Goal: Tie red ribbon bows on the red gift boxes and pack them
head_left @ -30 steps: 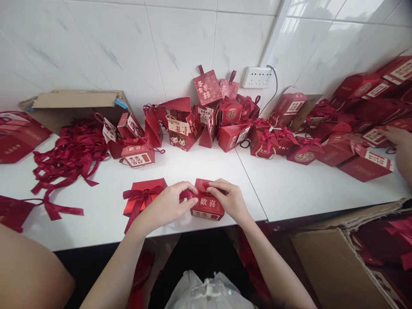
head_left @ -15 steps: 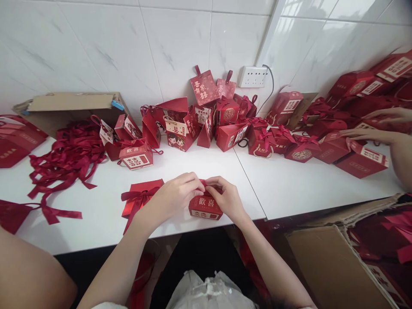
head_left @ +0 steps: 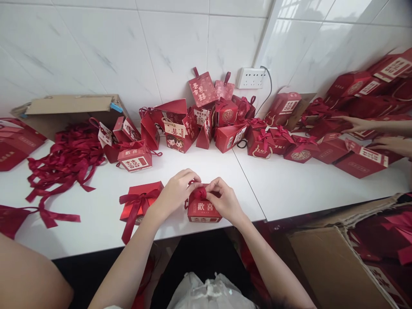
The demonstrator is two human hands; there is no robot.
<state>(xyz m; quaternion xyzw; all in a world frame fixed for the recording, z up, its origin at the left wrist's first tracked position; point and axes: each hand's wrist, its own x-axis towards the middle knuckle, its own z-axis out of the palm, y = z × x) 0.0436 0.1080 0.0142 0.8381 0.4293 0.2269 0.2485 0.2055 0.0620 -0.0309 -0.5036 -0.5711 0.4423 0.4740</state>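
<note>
Red box [head_left: 203,213] on the white table [head_left: 277,189], near the front edge, upright, light lettering facing the wearer; clock centre for everything below. Bunched red ribbon [head_left: 200,193] on its top. Left hand [head_left: 180,192], at 10 o'clock: thumb and fingertips closed in a pinch on the ribbon's upper left, other fingers curled. Right hand [head_left: 225,201], at 2: thumb and index nearly together, pinching the ribbon's right side. Bow-tied box [head_left: 137,192] at 9, by the left forearm. Ribbon pile [head_left: 75,150] at 10, in front of an open carton [head_left: 75,103]. Box cluster [head_left: 178,131] around 11 to 12. Power strip [head_left: 251,78] at 1. Co-worker's hand [head_left: 355,124] at 2, among more boxes.
</note>
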